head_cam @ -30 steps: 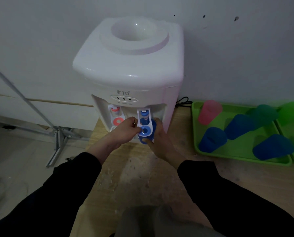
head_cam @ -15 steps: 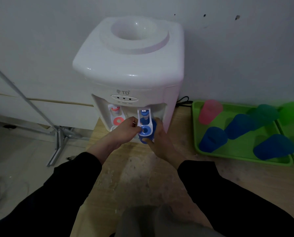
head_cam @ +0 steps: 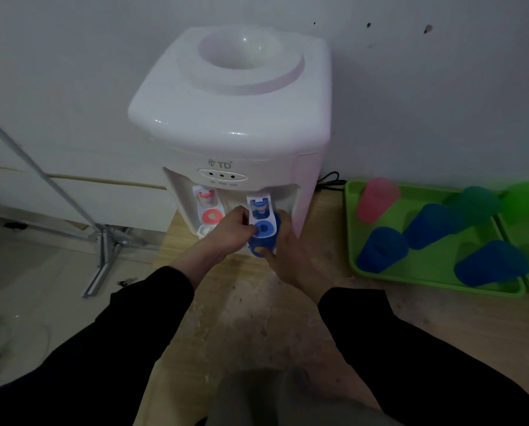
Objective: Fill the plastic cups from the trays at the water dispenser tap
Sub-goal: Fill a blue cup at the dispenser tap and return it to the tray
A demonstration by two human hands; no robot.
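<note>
Filling at the dispenser [head_cam: 232, 118]. My right hand [head_cam: 289, 256] grips the blue cup [head_cam: 257, 249] round its wall, under the blue tap lever [head_cam: 263, 229], which my left hand [head_cam: 226, 233] pinches. The cup is probably thin, light and flexible, and will get heavier as it fills, so I hold mid-wall without squeezing. Neither hand has moved since the earlier frame.

Dispenser [head_cam: 232, 118], centre frame: white plastic, smooth, glossy w/ highlights along top edge. Blue tap lever [head_cam: 264, 229] & red tap lever [head_cam: 210, 216]: shiny plastic. Blue cup [head_cam: 258, 245] under tap & pink cup [head_cam: 378, 199] at right: plastic, semi-translucent, matt-ish. Green tray [head_cam: 435, 284], right: smooth plastic, slight sheen. Table [head_cam: 257, 318]: bare wood, rough, scuffed, pale worn patches. Stand [head_cam: 103, 250], left: metal, dull grey. Wall [head_cam: 441, 103]: matt paint. Sleeves [head_cam: 410, 348], bottom: black cloth, matt.
</note>
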